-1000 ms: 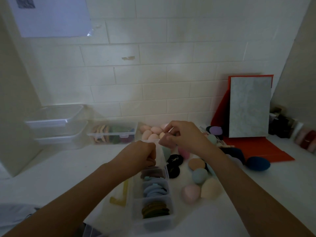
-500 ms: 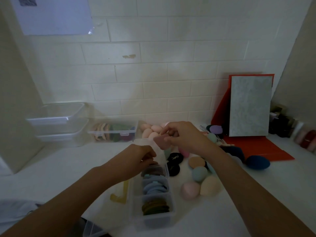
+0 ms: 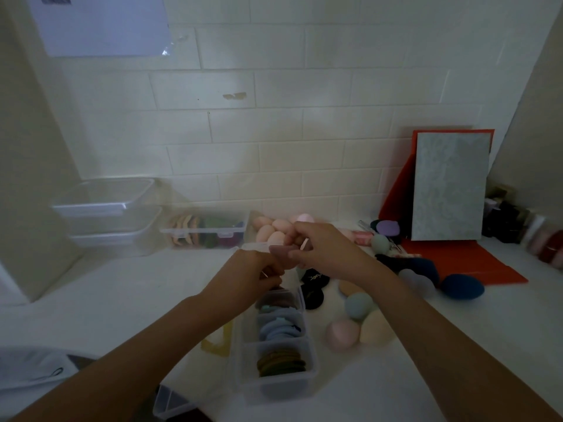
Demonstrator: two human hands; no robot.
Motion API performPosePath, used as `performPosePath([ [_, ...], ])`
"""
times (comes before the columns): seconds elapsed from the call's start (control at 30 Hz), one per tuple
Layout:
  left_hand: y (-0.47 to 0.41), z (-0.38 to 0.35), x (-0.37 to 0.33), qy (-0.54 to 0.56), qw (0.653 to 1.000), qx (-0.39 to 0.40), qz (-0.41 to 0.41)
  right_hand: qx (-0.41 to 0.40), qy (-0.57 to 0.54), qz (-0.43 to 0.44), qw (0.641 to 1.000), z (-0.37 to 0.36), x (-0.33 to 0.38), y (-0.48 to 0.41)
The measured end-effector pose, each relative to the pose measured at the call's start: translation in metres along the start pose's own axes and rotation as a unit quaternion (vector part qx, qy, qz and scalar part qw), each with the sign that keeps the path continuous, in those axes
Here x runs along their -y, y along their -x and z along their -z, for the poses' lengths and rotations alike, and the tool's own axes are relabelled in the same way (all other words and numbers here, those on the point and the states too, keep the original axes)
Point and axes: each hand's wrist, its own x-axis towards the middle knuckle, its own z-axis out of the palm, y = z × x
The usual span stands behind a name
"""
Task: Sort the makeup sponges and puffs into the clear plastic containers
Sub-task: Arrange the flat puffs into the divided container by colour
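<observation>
Dimly lit counter meets tiled wall; right hand pinches puff, left hand unclear.

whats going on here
A person is sorting makeup puffs. The right hand pinches a dusty pink puff above the far end of the clear divided container; the left hand is right beside it, fingers curled, though whether it grips anything is unclear. The container holds blue puffs and olive puffs in separate compartments. Egg-shaped sponges lie loose on the counter to its right.

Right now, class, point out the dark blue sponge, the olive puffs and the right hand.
dark blue sponge [image 3: 463, 287]: head view, middle.
olive puffs [image 3: 281, 361]: head view, stack top.
right hand [image 3: 325, 248]: head view, its back.
</observation>
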Motion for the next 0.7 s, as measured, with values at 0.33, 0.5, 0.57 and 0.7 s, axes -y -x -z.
performPosePath([
  [0.33,0.02,0.006,0.0,-0.106,0.987,0.113,-0.039,0.013,-0.042,0.018,0.999,-0.003,0.003,0.0],
  [0.5,0.023,0.0,0.004,-0.061,0.997,0.05,-0.005,0.029,-0.149,0.017,0.988,-0.004,0.013,0.003],
  [0.57,0.023,-0.001,0.005,-0.069,0.997,0.036,-0.011,0.046,-0.116,0.019,0.992,-0.01,0.017,0.006],
  [0.7,0.024,-0.001,0.001,-0.147,0.988,0.029,-0.037,0.063,0.133,0.059,0.987,-0.024,0.017,0.003],
])
